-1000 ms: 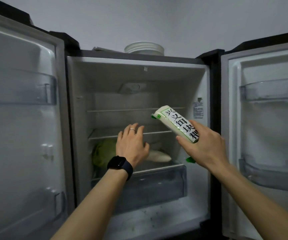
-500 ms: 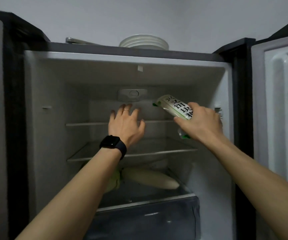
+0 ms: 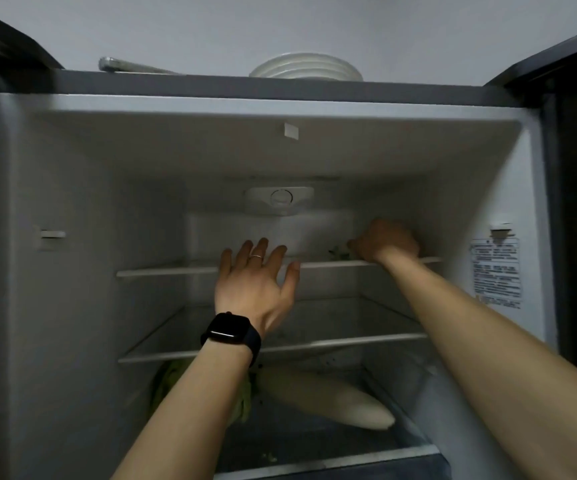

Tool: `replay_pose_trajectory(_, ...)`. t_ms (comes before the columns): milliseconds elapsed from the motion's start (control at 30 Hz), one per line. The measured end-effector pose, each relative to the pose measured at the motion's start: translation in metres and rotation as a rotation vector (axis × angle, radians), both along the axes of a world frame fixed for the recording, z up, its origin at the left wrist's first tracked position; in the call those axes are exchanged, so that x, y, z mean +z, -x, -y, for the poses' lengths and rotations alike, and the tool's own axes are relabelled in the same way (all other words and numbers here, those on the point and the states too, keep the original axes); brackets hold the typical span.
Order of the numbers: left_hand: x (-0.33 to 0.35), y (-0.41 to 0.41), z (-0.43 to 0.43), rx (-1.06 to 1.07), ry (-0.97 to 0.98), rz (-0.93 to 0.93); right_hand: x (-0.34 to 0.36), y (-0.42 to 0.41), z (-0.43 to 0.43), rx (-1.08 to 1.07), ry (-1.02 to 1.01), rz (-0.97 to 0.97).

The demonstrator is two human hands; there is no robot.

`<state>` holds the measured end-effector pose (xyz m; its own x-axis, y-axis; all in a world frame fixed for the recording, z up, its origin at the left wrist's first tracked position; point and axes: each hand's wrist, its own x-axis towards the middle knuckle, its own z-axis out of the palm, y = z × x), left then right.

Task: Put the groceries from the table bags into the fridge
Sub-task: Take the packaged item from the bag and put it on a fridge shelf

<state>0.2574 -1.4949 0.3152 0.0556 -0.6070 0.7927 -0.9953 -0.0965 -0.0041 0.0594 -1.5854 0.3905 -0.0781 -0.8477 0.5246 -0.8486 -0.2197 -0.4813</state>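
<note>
The fridge stands open in front of me. My right hand (image 3: 384,240) reaches deep onto the right of the top glass shelf (image 3: 162,271), its fingers curled. Only a small green-and-white corner of the packet (image 3: 338,252) shows left of its knuckles; the rest is hidden behind the hand. My left hand (image 3: 256,285), with a ring and a black watch, hovers spread at the top shelf's front edge and holds nothing.
The middle shelf (image 3: 349,342) is bare. Below it lie a long white radish (image 3: 332,400) and a leafy green vegetable (image 3: 166,379) over the drawer. Stacked white plates (image 3: 306,69) sit on the fridge top. Dark door edges flank both sides.
I have stepped closer to the fridge. My right hand carried the packet from mid-air onto the top shelf, far inside. My left hand rose to the top shelf's edge.
</note>
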Motion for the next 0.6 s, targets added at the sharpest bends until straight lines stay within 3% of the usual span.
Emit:
replay_pose_trajectory(300,-0.006,-0.002,0.008,0.015,0.084,-0.007,-0.034,-0.001,-0.002,-0.055,0.306,-0.062)
replay_pose_trajectory(433,-0.009,-0.002,0.010,0.027,0.114,0.007,-0.040,0.000,-0.018,-0.014,0.217,-0.221)
replay_pose_trajectory(600,-0.009,-0.003,0.005,0.018,0.089,0.022,-0.012,0.000,0.030,0.121,-0.144,-0.400)
